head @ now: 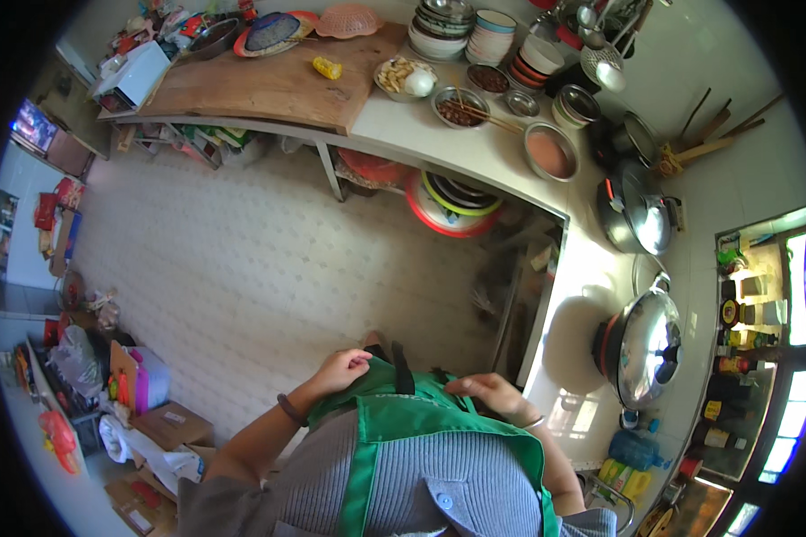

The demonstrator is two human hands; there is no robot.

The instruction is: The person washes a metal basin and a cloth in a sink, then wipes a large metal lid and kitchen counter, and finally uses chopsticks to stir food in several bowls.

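My left hand (344,369) is at the left edge of the green apron (443,419), its fingers curled; whether it grips the cloth cannot be told. On the apron's right side lies my right hand (494,396), fingers bent near the fabric, their tips partly hidden. Between the hands a black strap (403,368) hangs across the apron. Up on the counter are a metal bowl with chopsticks (460,111), a bowl of pale pieces with a white round item (403,79), a bowl of pinkish liquid (551,151) and a corn cob piece (327,68) on a wooden board (262,80).
A lidded wok (648,349) and a lidded pot (635,211) stand along the right counter (577,295). Stacked bowls (490,37) are at the back. Basins (457,201) sit beneath the counter. Cardboard boxes (171,426) and bags lie at the lower left, beside the tiled floor (262,248).
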